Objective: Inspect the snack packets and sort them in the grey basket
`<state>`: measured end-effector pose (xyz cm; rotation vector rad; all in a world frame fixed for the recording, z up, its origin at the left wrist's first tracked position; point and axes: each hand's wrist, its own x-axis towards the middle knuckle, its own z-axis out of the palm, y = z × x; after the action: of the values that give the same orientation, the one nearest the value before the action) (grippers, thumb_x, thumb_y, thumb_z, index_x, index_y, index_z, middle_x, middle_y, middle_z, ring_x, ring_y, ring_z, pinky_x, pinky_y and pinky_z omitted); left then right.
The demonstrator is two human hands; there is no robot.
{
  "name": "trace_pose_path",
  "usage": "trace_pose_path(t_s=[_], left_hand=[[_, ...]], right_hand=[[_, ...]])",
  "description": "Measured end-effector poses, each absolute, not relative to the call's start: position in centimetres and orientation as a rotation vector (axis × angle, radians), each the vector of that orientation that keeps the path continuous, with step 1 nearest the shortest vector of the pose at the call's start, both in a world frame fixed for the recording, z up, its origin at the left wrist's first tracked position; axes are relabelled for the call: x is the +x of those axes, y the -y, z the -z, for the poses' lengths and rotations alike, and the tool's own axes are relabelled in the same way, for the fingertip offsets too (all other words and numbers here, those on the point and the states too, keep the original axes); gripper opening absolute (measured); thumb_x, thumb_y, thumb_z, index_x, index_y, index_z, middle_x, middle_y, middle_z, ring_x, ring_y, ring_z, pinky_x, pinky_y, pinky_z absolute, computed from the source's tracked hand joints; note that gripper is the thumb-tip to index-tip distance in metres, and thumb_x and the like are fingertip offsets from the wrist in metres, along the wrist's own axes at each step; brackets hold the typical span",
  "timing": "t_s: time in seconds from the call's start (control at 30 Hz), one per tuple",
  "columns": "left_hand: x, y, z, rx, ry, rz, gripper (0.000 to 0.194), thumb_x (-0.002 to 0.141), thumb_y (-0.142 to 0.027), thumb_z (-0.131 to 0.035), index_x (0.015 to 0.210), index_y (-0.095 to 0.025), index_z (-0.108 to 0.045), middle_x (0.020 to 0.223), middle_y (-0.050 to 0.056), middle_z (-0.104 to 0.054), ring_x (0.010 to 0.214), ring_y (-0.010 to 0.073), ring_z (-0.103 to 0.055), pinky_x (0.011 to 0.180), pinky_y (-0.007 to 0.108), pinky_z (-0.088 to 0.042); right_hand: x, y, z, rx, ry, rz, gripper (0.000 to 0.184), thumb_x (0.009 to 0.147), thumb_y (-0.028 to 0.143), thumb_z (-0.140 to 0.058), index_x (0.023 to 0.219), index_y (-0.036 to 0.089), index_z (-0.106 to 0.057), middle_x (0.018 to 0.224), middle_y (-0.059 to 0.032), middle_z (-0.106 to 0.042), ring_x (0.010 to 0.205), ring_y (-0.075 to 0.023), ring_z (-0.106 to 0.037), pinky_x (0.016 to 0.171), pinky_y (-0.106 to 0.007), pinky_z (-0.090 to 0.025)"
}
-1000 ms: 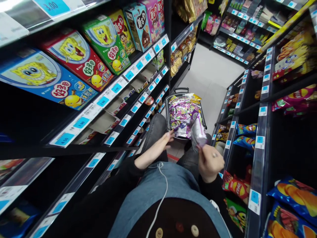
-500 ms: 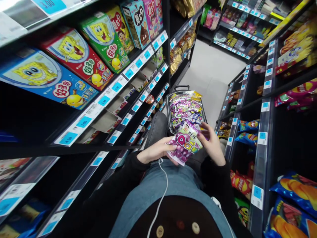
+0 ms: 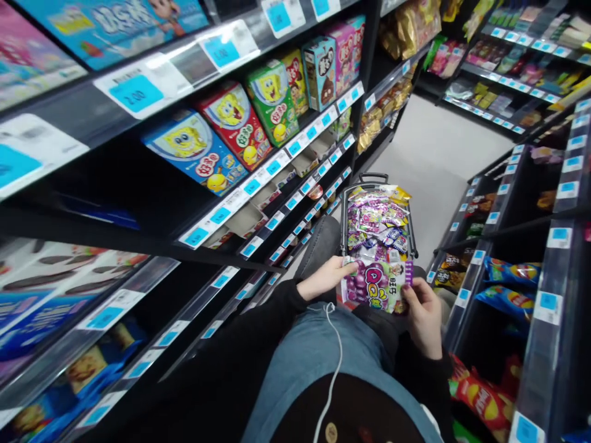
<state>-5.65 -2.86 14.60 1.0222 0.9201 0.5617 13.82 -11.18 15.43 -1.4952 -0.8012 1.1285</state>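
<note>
Between my two hands I hold a purple and white bag of grape gummy candy (image 3: 376, 286), its printed front facing up. My left hand (image 3: 325, 278) pinches its left end, thumb on top. The fingers of my right hand (image 3: 422, 311) are closed on the right end near the purple crimped edge. Just beyond the bag stands a black-rimmed basket (image 3: 344, 215) with a handle, heaped with similar candy bags (image 3: 378, 212). The bag overlaps the basket's near side and hides part of it.
Shelves with price tags line both sides. Cartoon snack boxes (image 3: 233, 123) stand on the left shelf; chip bags (image 3: 510, 295) lie on the right one. Pale floor (image 3: 434, 141) runs on past the basket to another shelf. A white cord (image 3: 339, 351) hangs over my front.
At first only my right hand held the bag, and my left was free. Now both hands grip it, and it has turned to lie sideways. The view has shifted left.
</note>
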Motion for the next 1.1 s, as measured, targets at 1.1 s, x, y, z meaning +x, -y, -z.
trace_pose_path(t_s=[1.1], left_hand=[[-5.2, 3.7, -11.8, 1.035, -1.242, -0.763, 0.059, 0.072, -0.067, -0.046, 0.074, -0.011, -0.061, 0.069, 0.006, -0.065, 0.067, 0.0178, -0.057, 0.063, 0.027, -0.043]], right_hand=[[8.3, 12.8, -12.5, -1.459, 0.514, -1.166, 0.034, 0.073, 0.045, -0.062, 0.084, 0.013, -0.065, 0.071, -0.0047, -0.068, 0.06, -0.0151, -0.061, 0.057, -0.028, -0.051]])
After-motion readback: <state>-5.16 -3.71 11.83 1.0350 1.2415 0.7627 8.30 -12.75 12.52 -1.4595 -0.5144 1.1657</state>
